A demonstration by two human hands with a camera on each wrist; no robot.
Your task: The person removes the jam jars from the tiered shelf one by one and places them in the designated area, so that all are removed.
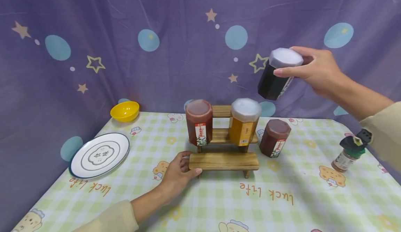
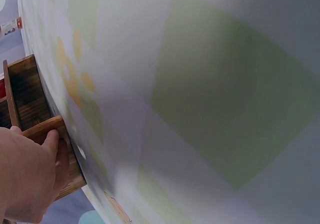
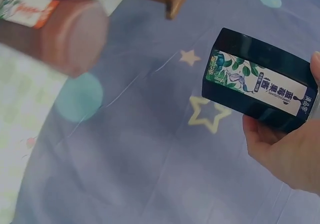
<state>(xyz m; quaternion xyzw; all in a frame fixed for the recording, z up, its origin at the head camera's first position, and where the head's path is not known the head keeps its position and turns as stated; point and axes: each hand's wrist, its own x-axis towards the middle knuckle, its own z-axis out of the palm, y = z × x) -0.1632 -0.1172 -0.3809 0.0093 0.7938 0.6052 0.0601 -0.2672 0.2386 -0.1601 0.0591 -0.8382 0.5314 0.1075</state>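
My right hand (image 1: 319, 68) grips a dark jar (image 1: 272, 82) by its white lid, tilted in the air before the curtain. In the right wrist view its label (image 3: 260, 82) shows leaves and print. My left hand (image 1: 177, 172) holds the left end of the front step of a wooden rack (image 1: 223, 160), thumb on the front edge; the left wrist view shows the fingers at the wood (image 2: 72, 176). On the rack stand a red-brown jar (image 1: 199, 120) at left and a golden jar (image 1: 245, 124) at right. Beside it on the table is a dark red jar (image 1: 275, 138).
A white plate (image 1: 119, 155) and a yellow bowl (image 1: 125, 111) sit at the left of the checked tablecloth (image 1: 216, 200). Below the right sleeve stands a small bottle (image 1: 343, 160) with a green top. A purple curtain (image 1: 188, 64) hangs behind the table.
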